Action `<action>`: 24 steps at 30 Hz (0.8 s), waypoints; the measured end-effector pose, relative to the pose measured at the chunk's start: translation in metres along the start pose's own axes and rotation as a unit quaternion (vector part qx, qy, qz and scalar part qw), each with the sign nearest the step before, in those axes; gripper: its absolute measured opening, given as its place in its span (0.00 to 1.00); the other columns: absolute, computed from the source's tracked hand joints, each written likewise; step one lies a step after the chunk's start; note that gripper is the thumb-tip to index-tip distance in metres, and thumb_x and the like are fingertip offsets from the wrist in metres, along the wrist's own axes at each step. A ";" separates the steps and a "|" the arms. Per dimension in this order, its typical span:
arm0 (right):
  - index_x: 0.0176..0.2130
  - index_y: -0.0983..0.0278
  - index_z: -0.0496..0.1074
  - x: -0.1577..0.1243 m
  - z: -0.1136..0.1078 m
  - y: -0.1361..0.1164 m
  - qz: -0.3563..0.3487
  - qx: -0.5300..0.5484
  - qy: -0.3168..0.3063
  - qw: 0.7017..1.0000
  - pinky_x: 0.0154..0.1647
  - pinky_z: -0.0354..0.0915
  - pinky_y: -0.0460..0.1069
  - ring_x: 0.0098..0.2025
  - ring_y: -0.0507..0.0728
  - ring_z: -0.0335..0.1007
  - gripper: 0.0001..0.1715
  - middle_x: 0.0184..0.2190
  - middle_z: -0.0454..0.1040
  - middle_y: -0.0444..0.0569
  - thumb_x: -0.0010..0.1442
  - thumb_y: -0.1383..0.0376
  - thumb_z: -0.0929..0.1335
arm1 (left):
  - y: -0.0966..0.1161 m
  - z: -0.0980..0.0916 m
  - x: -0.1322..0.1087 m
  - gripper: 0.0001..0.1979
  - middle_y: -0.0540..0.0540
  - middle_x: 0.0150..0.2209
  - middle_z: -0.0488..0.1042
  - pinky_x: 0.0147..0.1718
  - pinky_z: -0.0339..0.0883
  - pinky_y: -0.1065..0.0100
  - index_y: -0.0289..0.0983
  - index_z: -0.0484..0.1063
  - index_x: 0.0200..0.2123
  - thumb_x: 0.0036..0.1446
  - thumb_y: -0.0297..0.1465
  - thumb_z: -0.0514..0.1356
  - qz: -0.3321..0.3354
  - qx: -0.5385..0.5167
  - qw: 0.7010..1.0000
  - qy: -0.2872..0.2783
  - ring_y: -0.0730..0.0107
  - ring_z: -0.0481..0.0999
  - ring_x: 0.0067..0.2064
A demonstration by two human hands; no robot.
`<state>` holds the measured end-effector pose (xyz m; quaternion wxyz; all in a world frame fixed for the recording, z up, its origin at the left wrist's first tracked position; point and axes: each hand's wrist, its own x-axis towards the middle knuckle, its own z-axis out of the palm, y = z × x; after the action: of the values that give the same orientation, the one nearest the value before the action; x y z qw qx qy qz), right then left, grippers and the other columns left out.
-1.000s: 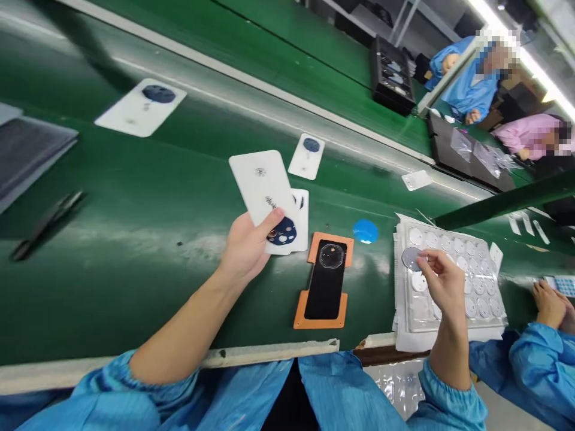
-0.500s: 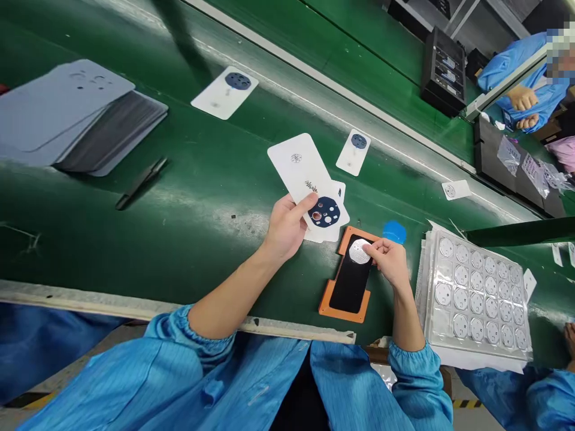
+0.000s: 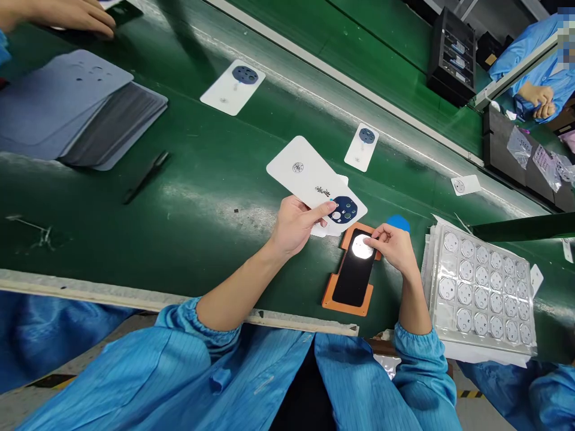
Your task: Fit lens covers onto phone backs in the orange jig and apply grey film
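My left hand (image 3: 291,230) is closed on a white phone back panel (image 3: 303,170) with a dark blue camera patch at its right end. The thumb presses beside that patch, and at least one more white panel shows underneath. To the right, my right hand (image 3: 398,246) pinches the edge of a round white disc (image 3: 360,247). The disc is at the upper end of a black rectangular pad (image 3: 353,280), which sits in an orange fixture (image 3: 345,306). Whether the disc rests on the pad or is held just above it, I cannot tell.
A clear tray (image 3: 480,344) of round white discs stands at right, near a blue round piece (image 3: 398,223). White panels (image 3: 224,93) lie along the back. A panel stack (image 3: 90,129) and dark tool (image 3: 146,178) are at left. A co-worker's hand (image 3: 90,15) reaches in upper left.
The panel in my left hand has turned flatter and shifted a little right. The disc now shines brightly. A co-worker's hand has come in at the upper left.
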<state>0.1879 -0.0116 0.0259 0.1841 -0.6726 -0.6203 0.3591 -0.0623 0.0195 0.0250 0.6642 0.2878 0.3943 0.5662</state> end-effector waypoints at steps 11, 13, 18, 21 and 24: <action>0.39 0.58 0.76 -0.037 0.035 -0.067 -0.178 0.038 0.253 0.950 0.43 0.75 0.54 0.40 0.58 0.77 0.06 0.38 0.80 0.50 0.66 0.60 0.68 | -0.031 0.018 -0.022 0.25 0.39 0.43 0.82 0.42 0.81 0.59 0.33 0.81 0.42 0.57 0.51 0.66 0.037 0.042 0.997 -0.054 0.56 0.83 0.42; 0.38 0.58 0.76 -0.031 0.045 -0.072 -0.193 0.028 0.291 0.937 0.45 0.75 0.55 0.42 0.58 0.76 0.06 0.37 0.79 0.50 0.66 0.60 0.68 | -0.038 0.020 -0.028 0.26 0.39 0.46 0.82 0.48 0.79 0.57 0.34 0.81 0.44 0.60 0.52 0.63 0.060 0.059 0.993 -0.078 0.55 0.82 0.47; 0.35 0.58 0.76 -0.023 0.053 -0.069 -0.182 0.058 0.309 0.931 0.45 0.76 0.54 0.40 0.58 0.76 0.08 0.35 0.79 0.49 0.67 0.61 0.68 | -0.048 0.019 -0.034 0.26 0.40 0.48 0.81 0.56 0.74 0.57 0.36 0.81 0.47 0.63 0.52 0.60 0.095 0.104 0.987 -0.079 0.53 0.80 0.53; 0.36 0.58 0.76 -0.024 0.052 -0.068 -0.173 0.065 0.303 0.935 0.46 0.76 0.55 0.41 0.58 0.76 0.08 0.36 0.79 0.49 0.66 0.61 0.68 | -0.049 0.017 -0.035 0.25 0.42 0.49 0.81 0.57 0.72 0.57 0.38 0.81 0.50 0.64 0.51 0.59 0.100 0.129 0.983 -0.087 0.54 0.79 0.54; 0.36 0.59 0.76 -0.024 0.052 -0.070 -0.172 0.065 0.303 0.935 0.46 0.76 0.54 0.41 0.58 0.77 0.08 0.37 0.79 0.50 0.66 0.62 0.67 | -0.047 0.016 -0.036 0.23 0.42 0.53 0.79 0.59 0.70 0.58 0.40 0.79 0.53 0.67 0.48 0.57 0.138 0.171 0.970 -0.108 0.56 0.78 0.55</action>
<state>0.1019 -0.0337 0.0453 0.4659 -0.6191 -0.6164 0.1403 -0.0257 -0.0233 0.0019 0.5594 0.5083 0.3674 0.5419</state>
